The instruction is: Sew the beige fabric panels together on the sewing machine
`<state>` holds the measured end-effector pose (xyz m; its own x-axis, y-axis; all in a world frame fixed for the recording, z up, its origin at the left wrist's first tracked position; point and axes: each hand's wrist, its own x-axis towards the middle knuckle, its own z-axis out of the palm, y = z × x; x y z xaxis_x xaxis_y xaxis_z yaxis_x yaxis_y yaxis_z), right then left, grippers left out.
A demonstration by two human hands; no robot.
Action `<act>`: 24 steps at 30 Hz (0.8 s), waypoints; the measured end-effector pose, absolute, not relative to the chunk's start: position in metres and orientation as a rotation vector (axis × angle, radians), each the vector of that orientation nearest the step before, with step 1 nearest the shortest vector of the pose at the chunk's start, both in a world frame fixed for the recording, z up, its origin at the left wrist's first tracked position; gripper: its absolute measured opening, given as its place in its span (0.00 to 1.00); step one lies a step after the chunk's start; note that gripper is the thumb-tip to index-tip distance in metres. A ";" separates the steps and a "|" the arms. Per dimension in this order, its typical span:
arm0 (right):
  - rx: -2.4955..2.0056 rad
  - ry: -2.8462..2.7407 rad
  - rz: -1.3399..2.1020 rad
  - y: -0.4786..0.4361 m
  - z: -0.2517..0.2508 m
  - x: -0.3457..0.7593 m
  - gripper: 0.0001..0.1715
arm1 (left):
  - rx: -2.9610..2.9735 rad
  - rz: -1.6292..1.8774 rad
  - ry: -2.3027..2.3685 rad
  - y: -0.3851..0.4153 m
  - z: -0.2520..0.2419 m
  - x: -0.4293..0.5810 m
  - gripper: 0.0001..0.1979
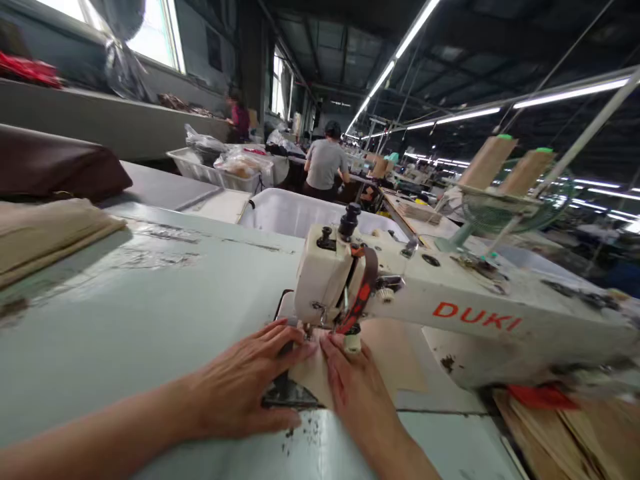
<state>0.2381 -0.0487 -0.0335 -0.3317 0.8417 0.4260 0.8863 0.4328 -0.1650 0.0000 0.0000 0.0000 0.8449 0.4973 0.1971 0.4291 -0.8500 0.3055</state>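
A white sewing machine [330, 273] with red lettering stands on the pale green table. Under its needle area lies a beige piece of fabric [400, 357], spreading out to the right beneath the machine arm. My left hand [250, 377] rests beside the presser foot, fingers stretched forward and thumb apart, with its fingertips at the fabric's left edge. Close by, my right hand [355, 383] lies flat on the fabric, fingers extended to just below the needle area. Neither hand is wrapped around anything. The fingertips partly cover the stitching spot.
Folded beige fabric [55, 230] lies at the left, with a dark brown bundle [55, 163] behind it. A white bin [280, 210] stands beyond the machine. Thread cones [487, 162] rise at right, above stacked brown pieces [565, 433]. A person [326, 163] sits farther back.
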 end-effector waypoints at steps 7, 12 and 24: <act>-1.517 -2.332 -0.123 -0.042 -0.016 0.242 0.24 | 2.749 0.448 0.687 0.006 0.003 0.004 0.41; -1.725 -2.518 -0.127 0.009 0.017 0.257 0.16 | 2.765 0.431 0.646 0.004 0.004 0.004 0.37; -1.977 -2.306 -0.382 -0.081 0.031 0.228 0.14 | 2.702 0.402 0.787 -0.015 0.016 -0.020 0.28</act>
<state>0.2283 -0.0813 0.0307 -0.1641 0.9613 0.2213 0.9813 0.1363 0.1356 -0.0203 -0.0146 0.0162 0.8111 0.5562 0.1811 0.4730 -0.8058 0.3563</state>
